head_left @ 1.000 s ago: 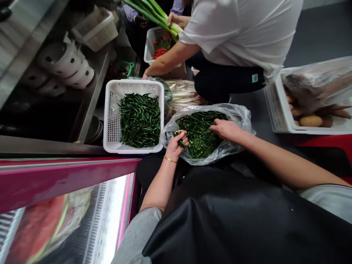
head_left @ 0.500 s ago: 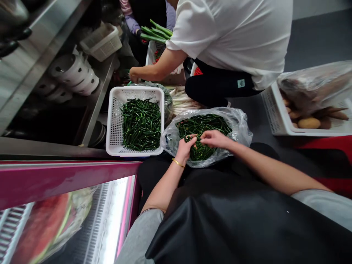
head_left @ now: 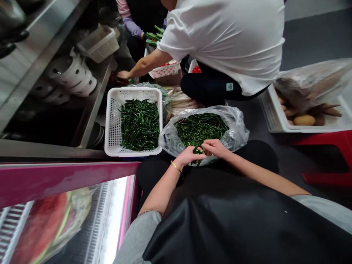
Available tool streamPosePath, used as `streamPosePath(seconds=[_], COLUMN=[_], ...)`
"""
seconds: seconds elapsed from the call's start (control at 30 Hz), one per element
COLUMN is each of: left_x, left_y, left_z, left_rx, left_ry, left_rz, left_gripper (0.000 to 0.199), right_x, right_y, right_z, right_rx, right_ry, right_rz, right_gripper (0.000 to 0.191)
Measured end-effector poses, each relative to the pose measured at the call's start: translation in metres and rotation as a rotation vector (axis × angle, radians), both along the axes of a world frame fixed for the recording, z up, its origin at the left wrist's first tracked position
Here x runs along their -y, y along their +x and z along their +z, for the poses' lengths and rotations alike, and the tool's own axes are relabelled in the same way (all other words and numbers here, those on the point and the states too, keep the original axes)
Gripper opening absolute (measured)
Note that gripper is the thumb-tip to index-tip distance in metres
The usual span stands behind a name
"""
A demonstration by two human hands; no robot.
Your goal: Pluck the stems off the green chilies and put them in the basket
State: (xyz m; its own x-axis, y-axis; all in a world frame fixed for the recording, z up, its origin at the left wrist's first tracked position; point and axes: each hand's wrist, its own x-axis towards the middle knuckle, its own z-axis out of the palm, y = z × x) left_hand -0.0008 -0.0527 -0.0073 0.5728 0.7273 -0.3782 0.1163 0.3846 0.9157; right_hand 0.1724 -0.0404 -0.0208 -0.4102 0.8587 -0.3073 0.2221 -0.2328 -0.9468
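Fingers [head_left: 206,145] of left hand [head_left: 187,155] and right hand [head_left: 217,148] curled, grasping green chilies [head_left: 198,150] over clear plastic bag [head_left: 235,126]; white plastic basket [head_left: 110,124] left of fingers.

Nothing legible anywhere in view. Only a small pale-green patch [head_left: 229,86] on the black trousers [head_left: 205,86] of the crouching co-worker [head_left: 222,44], possibly a label with faint marks, though too small and soft to read.
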Motion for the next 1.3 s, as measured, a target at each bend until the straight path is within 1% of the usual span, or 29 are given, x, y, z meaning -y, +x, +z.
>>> streamPosePath(seconds=[0.03,0.07,0.1,0.13,0.17,0.2,0.23,0.27,0.3,0.37,0.43,0.5,0.53,0.6,0.63,0.7,0.8,0.87,0.93,1.0,1.07,1.13,1.2,1.23,1.3], left_x=[-0.001,-0.003,-0.007,-0.012,-0.017,-0.021,-0.025,-0.027,-0.028,-0.025,-0.02,-0.017,-0.017,-0.021,-0.024,-0.032,-0.044,-0.048,-0.049,-0.049,-0.05,-0.051,-0.051,-0.05,-0.047], left_y=[0.002,0.002,0.0,-0.003,-0.008,-0.014,-0.02,-0.025,-0.028,-0.029,-0.025,-0.018,-0.015,-0.011,-0.01,-0.012,-0.017,-0.018,-0.015,-0.007,0.003,0.011,0.015,0.014,0.009], left_z=[-0.001,-0.003,-0.005,-0.006,-0.007,-0.008,-0.008,-0.008,-0.008,-0.007,-0.007,-0.007,-0.006,-0.004,-0.002,0.0,0.001,-0.002,-0.006,-0.01,-0.013,-0.015,-0.016,-0.016,-0.015], left_rx=[0.006,0.01,0.013,0.023,0.047,0.083,0.129,0.18,0.229,0.298,0.302,0.26,0.23,0.174,0.156,0.168,0.236,0.212,0.097,-0.061,-0.185,-0.248,-0.277,-0.28,-0.251], left_ry=[0.0,-0.007,-0.034,-0.083,-0.148,-0.221,-0.283,-0.331,-0.36,-0.391,-0.382,-0.275,-0.193,-0.045,-0.009,-0.041,-0.177,-0.192,-0.089,0.102,0.295,0.403,0.443,0.453,0.456], left_rz=[0.092,0.226,0.394,0.573,0.73,0.842,0.899,0.908,0.881,0.761,0.651,0.605,0.598,0.587,0.578,0.569,0.61,0.636,0.642,0.614,0.537,0.426,0.334,0.301,0.254], left_gripper=[0.035,0.034,0.035,0.036,0.036,0.037,0.037,0.036,0.036,0.035,0.035,0.033,0.031,0.028,0.028,0.03,0.031,0.03,0.027,0.022,0.021,0.02,0.017,0.015,0.012], right_x=[0.002,0.003,0.004,0.005,0.003,0.0,-0.006,-0.014,-0.023,-0.046,-0.068,-0.083,-0.088,-0.091,-0.091,-0.089,-0.088,-0.091,-0.095,-0.097,-0.094,-0.085,-0.076,-0.072,-0.069], right_y=[-0.002,-0.004,-0.005,-0.005,-0.004,-0.001,0.003,0.008,0.014,0.024,0.031,0.033,0.033,0.033,0.035,0.039,0.047,0.05,0.05,0.047,0.042,0.036,0.034,0.034,0.037], right_z=[0.002,0.004,0.007,0.01,0.013,0.016,0.017,0.016,0.014,0.007,-0.001,-0.004,-0.004,-0.002,-0.001,-0.001,-0.007,-0.012,-0.012,-0.007,0.003,0.012,0.017,0.017,0.013], right_rx=[0.025,0.045,0.067,0.099,0.149,0.227,0.339,0.484,0.65,0.994,1.181,1.212,1.196,1.147,1.124,1.113,1.181,1.202,1.176,1.107,0.986,0.854,0.718,0.631,0.411], right_ry=[0.031,0.059,0.091,0.129,0.181,0.248,0.328,0.412,0.495,0.621,0.683,0.734,0.762,0.816,0.835,0.845,0.821,0.818,0.817,0.819,0.83,0.812,0.72,0.637,0.422], right_rz=[-0.071,-0.138,-0.188,-0.21,-0.194,-0.143,-0.067,0.018,0.104,0.241,0.405,0.532,0.553,0.521,0.495,0.48,0.563,0.616,0.627,0.587,0.535,0.481,0.414,0.39,0.376], right_gripper=[0.039,0.038,0.039,0.039,0.04,0.038,0.034,0.029,0.024,0.027,0.03,0.032,0.033,0.035,0.035,0.032,0.03,0.028,0.028,0.029,0.029,0.029,0.028,0.027,0.03])
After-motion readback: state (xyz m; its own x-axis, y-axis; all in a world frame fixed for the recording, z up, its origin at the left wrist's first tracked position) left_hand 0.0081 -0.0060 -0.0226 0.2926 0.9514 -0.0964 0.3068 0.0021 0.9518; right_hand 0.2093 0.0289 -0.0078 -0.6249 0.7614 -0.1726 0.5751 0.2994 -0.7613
